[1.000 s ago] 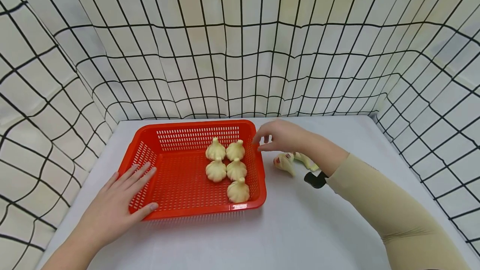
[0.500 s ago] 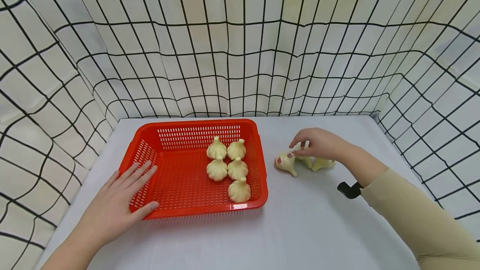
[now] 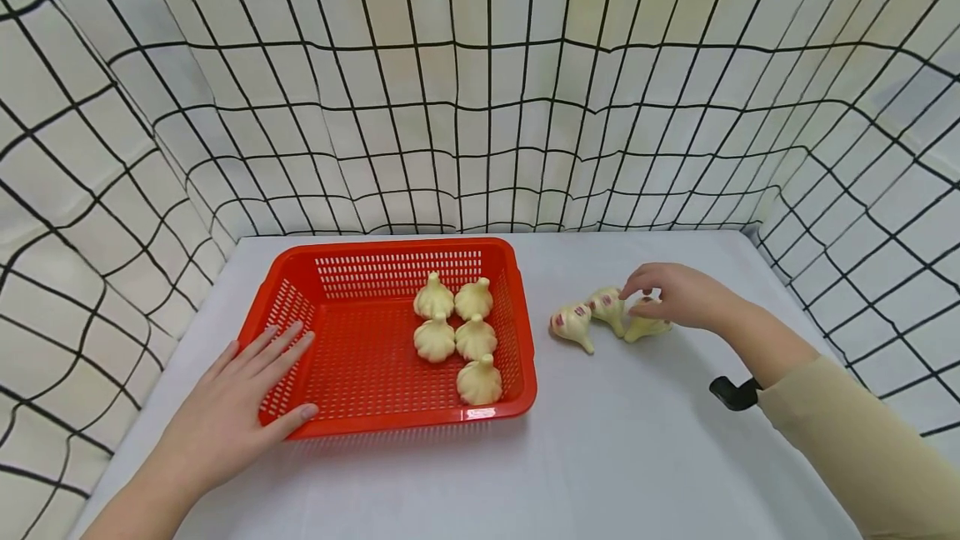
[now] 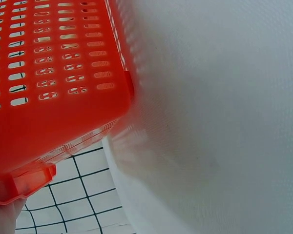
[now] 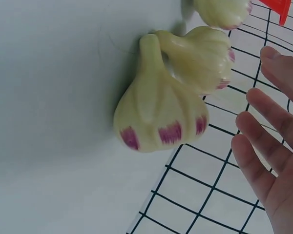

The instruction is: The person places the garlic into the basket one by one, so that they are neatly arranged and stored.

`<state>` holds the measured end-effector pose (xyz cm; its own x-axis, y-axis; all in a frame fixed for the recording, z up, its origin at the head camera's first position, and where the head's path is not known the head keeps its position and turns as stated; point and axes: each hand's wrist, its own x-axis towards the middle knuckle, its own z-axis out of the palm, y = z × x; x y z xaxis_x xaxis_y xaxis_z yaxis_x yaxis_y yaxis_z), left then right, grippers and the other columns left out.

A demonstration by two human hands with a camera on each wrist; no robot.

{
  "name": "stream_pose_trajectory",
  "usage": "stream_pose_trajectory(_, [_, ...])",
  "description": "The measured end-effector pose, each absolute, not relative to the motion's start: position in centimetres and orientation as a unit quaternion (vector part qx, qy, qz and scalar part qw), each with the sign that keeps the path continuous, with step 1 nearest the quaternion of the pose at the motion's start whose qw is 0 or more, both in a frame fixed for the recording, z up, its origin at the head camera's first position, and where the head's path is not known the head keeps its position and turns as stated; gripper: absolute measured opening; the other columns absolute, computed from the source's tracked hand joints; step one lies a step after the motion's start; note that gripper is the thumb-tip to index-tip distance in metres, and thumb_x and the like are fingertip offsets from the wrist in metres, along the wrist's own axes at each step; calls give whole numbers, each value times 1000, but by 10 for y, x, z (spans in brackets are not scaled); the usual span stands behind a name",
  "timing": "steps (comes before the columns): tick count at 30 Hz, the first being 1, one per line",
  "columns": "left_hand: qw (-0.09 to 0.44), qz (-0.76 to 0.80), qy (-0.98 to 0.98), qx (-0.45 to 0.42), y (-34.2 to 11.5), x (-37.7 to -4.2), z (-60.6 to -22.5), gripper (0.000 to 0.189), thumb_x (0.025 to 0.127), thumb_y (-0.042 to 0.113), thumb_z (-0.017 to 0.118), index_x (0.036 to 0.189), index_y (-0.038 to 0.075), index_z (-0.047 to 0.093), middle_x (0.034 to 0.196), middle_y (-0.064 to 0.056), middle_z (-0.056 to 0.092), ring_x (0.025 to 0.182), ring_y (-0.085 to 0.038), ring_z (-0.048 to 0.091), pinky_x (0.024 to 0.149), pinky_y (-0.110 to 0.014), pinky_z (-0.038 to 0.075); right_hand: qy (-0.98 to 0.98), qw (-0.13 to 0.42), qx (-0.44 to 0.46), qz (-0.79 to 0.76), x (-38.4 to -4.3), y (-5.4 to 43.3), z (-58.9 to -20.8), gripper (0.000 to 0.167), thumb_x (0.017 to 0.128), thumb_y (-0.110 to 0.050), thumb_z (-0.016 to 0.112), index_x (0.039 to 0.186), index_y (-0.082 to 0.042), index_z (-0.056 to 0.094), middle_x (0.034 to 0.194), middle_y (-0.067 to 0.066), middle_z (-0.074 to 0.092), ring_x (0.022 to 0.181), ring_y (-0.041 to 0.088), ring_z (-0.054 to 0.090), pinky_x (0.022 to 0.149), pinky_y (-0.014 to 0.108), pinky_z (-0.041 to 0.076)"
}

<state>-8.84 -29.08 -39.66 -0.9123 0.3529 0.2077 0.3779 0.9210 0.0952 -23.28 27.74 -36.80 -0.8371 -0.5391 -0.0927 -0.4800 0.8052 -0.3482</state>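
My left hand (image 3: 232,398) lies with fingers spread over the left rim of a red plastic basket (image 3: 375,422). Its slotted wall (image 4: 63,117) fills the upper left of the left wrist view. Several cream garlic bulbs (image 3: 434,342) sit in the basket's right half. On the white table to its right, three garlic bulbs with purple marks lie close together: a left one (image 3: 572,324), a middle one (image 3: 604,304) and a right one (image 3: 641,327). My right hand (image 3: 678,294) hovers over the right one, fingers loosely bent and holding nothing; the right wrist view shows them apart from the nearest bulb (image 5: 158,107).
Black netting (image 3: 487,132) over white cloth walls rises behind the table and along both sides. The white tabletop (image 3: 600,457) runs in front of the basket and bulbs. A black device (image 3: 735,392) sticks out at the right sleeve (image 3: 840,432).
My right hand has moved from the basket's right rim rightward to the loose garlic bulbs, uncovering the left and middle ones. The left hand and the basket have stayed in place.
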Motion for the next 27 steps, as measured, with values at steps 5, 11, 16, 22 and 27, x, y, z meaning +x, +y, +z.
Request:
stream_pose_trajectory(5, [93, -68, -975, -189, -290, -88, -396, 89, 86, 59, 66, 158, 25, 27, 159, -10, 33, 144, -38, 30, 118, -34, -16, 951, 77, -267, -135, -230, 282, -372, 21, 89, -20, 73, 110, -16, 74, 120, 2, 64, 111, 27, 59, 91, 49, 51])
stream_pose_trajectory(11, [89, -67, -976, -185, -289, -87, -394, 90, 86, 60, 66, 158, 25, 27, 159, -11, 34, 144, -38, 29, 118, -33, -17, 957, 70, -261, -104, -229, 288, -381, 29, 87, -23, 77, 115, -16, 73, 124, 9, 60, 115, 31, 57, 94, 53, 49])
stream_pose_trajectory(16, [91, -67, -976, -187, -289, -86, -394, 89, 86, 59, 67, 158, 24, 28, 159, -10, 34, 144, -38, 29, 118, -33, -16, 958, 77, -258, -103, -230, 293, -388, 33, 85, -24, 79, 116, -17, 72, 124, 10, 60, 103, 25, 59, 85, 47, 52])
stream_pose_trajectory(22, [95, -67, -975, -187, -288, -86, -394, 89, 86, 59, 67, 158, 24, 28, 159, -10, 33, 144, -38, 30, 119, -34, -15, 956, 72, -264, -109, -231, 298, -395, 34, 83, -19, 79, 116, -15, 72, 117, 4, 61, 89, 15, 54, 74, 34, 47])
stream_pose_trajectory(27, [92, -66, -977, -182, -289, -86, -394, 89, 86, 59, 66, 158, 24, 28, 159, -11, 34, 144, -38, 29, 118, -34, -16, 955, 68, -266, -110, -231, 300, -400, 34, 84, -17, 78, 117, -14, 72, 115, 3, 62, 90, 16, 55, 74, 35, 48])
